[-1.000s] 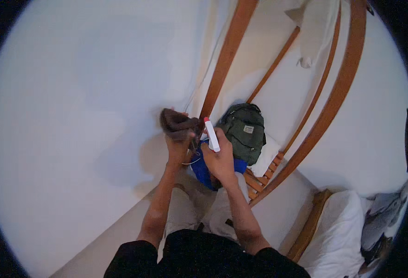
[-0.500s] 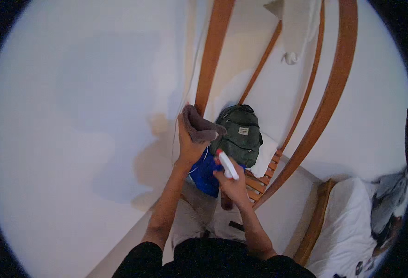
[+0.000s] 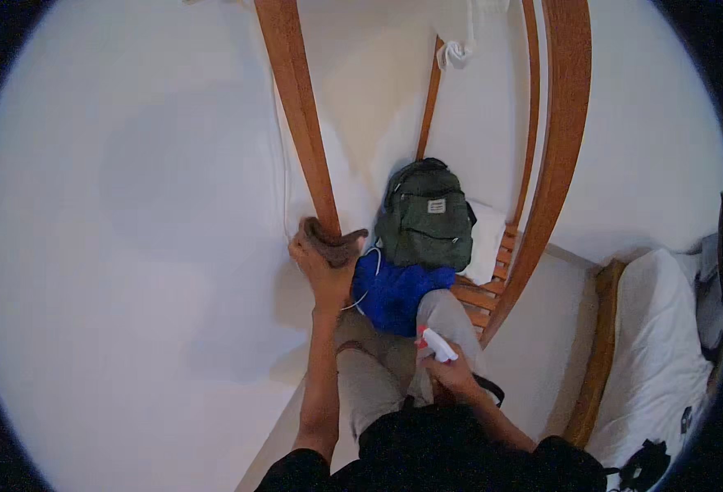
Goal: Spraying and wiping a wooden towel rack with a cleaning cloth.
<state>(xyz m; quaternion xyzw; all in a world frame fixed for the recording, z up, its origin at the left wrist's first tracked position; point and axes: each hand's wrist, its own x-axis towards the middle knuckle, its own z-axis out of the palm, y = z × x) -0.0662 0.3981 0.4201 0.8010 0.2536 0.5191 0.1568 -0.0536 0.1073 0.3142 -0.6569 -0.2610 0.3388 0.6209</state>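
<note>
My left hand (image 3: 327, 277) is closed on a brown cloth (image 3: 334, 248), which is wrapped partly round the lower part of a wooden post (image 3: 304, 115) of a rack. Down near my lap, my right hand (image 3: 456, 375) grips a spray bottle with a white and red trigger head (image 3: 438, 344). Its body is mostly hidden by the hand. Between my hands and beyond them lies a blue cloth item (image 3: 398, 295) with a pale cord. A dark green backpack (image 3: 423, 217) stands upright just behind it.
The backpack rests on the rack's slatted wooden shelf (image 3: 478, 299), beside a white folded item (image 3: 487, 246). A second wooden post (image 3: 570, 98) curves up at the right. White wall (image 3: 156, 205) lies close on the left. At the right is a wood-framed bed (image 3: 648, 353) with white bedding.
My left hand has brought the cloth against the post. My right hand has drawn the spray bottle back toward my body. The view has shifted, and a knee now shows beside the blue item.
</note>
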